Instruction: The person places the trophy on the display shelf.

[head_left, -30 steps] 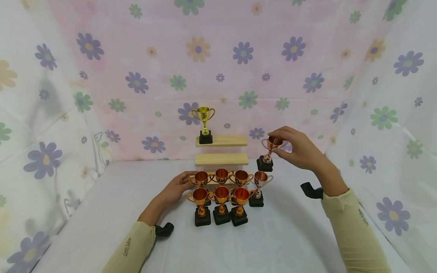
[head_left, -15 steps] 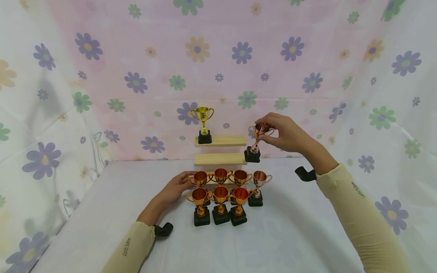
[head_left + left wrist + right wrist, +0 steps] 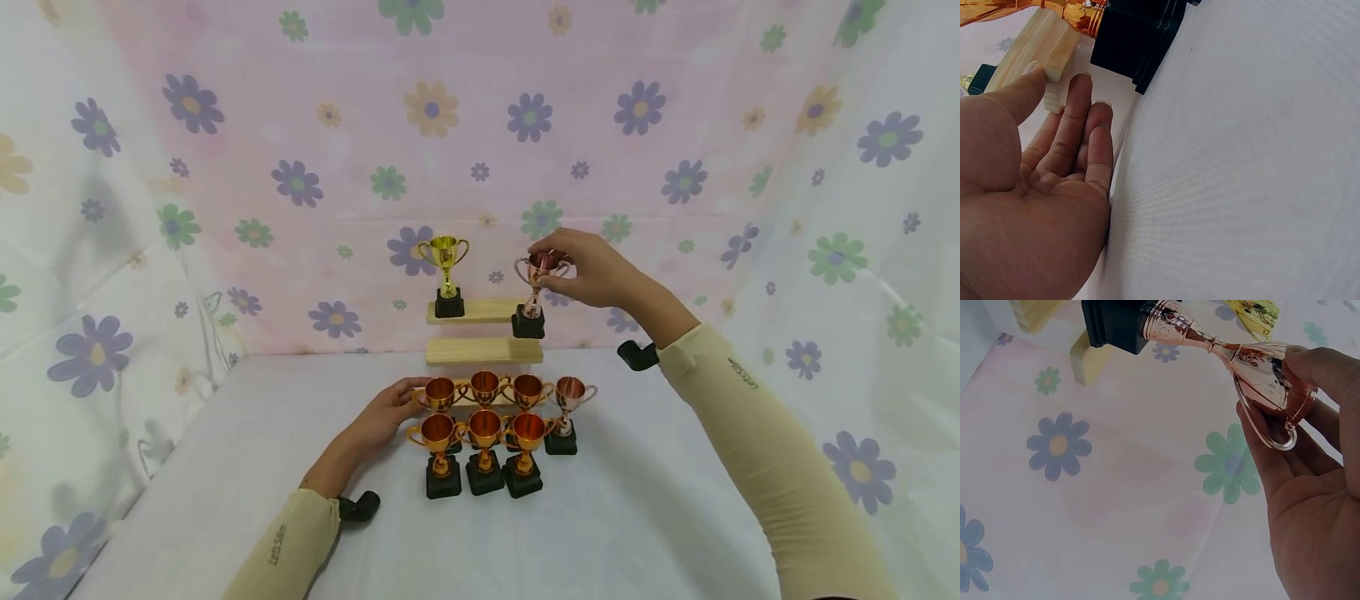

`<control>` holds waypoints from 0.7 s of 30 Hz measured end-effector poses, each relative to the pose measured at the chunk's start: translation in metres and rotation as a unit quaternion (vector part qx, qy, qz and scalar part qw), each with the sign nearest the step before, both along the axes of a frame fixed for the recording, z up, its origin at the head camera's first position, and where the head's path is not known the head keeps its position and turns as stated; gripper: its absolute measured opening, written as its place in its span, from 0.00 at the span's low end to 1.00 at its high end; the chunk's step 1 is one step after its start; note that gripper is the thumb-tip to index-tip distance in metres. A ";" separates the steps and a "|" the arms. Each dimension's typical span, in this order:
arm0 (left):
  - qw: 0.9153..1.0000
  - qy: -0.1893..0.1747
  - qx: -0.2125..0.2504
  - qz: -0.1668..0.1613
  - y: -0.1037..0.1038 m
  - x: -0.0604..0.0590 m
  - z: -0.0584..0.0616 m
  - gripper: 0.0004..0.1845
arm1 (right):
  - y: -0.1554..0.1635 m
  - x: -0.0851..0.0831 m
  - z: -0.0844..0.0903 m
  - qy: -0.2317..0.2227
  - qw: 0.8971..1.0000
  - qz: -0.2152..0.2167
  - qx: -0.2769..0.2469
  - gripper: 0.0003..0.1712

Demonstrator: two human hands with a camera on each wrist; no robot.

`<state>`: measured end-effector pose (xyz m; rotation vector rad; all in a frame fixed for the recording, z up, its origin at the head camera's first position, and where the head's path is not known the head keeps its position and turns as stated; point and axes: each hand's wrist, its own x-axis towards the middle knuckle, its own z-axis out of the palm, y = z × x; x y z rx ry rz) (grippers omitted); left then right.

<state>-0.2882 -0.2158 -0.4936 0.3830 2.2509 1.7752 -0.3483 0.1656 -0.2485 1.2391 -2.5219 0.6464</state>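
The right hand [image 3: 592, 271] has carried the rose trophy [image 3: 534, 287] up and to the left since a second ago, from out beside the wooden steps to the right end of the top step [image 3: 487, 311]. That puts the cup level with the highest step, across from the gold trophy [image 3: 446, 265] standing at that step's left end. Its black base [image 3: 528, 323] hangs at the step's right end, slightly below its top face, and whether it touches the wood cannot be told from the head view.

The grip is from above: fingers and thumb pinch the bowl at its rim, with the stem and base dangling under the hand. The right wrist view shows the fingers [image 3: 1272, 469] wrapped along the bowl and one loop handle, the base [image 3: 1116, 324] well clear of the palm.

The left hand [image 3: 390, 412] has not budged. It lies flat on the table [image 3: 637, 517] at the left end of the bottom step, fingers straight, fingertips [image 3: 1079, 84] touching the pale wood and holding nothing.

In front of the bottom step, the copper cups [image 3: 487, 433] stand in two rows, with one rose cup [image 3: 570, 400] at their right end.
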 end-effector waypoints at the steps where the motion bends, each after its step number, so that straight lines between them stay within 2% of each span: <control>1: 1.000 0.003 -0.002 -0.002 0.000 0.000 0.000 0.29 | -0.002 -0.001 0.001 -0.001 1.000 -0.002 0.001 0.27; 13: 1.000 0.000 -0.007 0.006 0.001 -0.001 0.000 0.27 | -0.023 -0.018 0.009 -0.025 0.999 -0.030 -0.008 0.26; 21: 1.000 -0.003 0.003 0.003 -0.001 -0.001 -0.001 0.27 | -0.039 -0.027 0.009 -0.016 0.999 -0.033 0.004 0.26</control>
